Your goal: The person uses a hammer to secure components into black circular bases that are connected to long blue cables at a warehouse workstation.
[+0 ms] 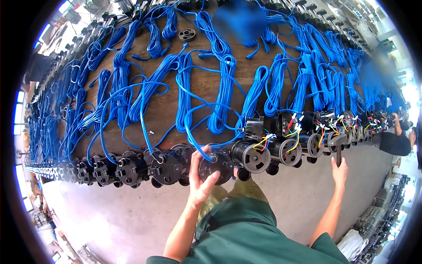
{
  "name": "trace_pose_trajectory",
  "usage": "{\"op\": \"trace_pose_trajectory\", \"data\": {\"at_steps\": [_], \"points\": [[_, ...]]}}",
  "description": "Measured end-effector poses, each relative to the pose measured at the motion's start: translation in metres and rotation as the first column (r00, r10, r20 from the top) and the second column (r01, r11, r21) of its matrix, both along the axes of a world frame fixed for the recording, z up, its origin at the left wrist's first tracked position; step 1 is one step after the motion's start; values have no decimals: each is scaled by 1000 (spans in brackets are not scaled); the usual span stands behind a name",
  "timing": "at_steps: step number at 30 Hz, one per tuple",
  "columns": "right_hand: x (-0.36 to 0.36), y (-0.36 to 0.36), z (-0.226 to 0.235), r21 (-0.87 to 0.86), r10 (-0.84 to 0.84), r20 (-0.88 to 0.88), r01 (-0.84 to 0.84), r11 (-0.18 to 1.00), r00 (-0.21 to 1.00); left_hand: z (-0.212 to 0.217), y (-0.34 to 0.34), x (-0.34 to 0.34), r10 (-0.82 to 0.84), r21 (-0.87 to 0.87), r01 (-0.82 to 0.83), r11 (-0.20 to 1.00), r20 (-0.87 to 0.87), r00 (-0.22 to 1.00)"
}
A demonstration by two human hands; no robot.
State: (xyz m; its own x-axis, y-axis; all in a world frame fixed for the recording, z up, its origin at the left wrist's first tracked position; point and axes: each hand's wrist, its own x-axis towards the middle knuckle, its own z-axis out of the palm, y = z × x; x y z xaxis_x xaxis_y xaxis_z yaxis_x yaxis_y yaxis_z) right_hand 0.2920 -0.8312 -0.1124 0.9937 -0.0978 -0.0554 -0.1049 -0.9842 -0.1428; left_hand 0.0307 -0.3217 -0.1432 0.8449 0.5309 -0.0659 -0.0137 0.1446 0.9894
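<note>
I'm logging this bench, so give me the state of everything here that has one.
Left hand, touching a capped motor
Right hand, closed
Hammer, held by its handle
Motors just left, capped
Motors just right, open, coloured wires exposed
Blue cables, mostly bundled, some loops loose
Dark disc, lying flat

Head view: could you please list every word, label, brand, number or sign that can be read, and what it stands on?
None can be read: the black end cover at the left hand, the hammer in the right hand and the blue cable bundles show no legible text.
Any background markings are too small or blurred.
</note>
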Motion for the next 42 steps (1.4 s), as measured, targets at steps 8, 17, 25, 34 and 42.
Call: {"op": "trace_pose_trajectory", "data": {"at_steps": [8,17,25,34,42], "points": [[-79,84,49,494,-214,45,165,854,976,5,1,5,11,38,-12,999,16,1000],[-156,264,108,787,515,-392,-12,616,762,14,4,6,-20,100,19,995,6,1000],[-168,303,96,544,748,47,-645,537,662,5,9,-1,-32,180,25,983,32,999],[-173,321,164,777,740,-96,-415,474,666,-3,4,-10,-6,475,-68,878,153,988],[-177,352,96,570,808,-180,-610,550,561,-9,6,1,56,491,-84,867,71,996]]}}
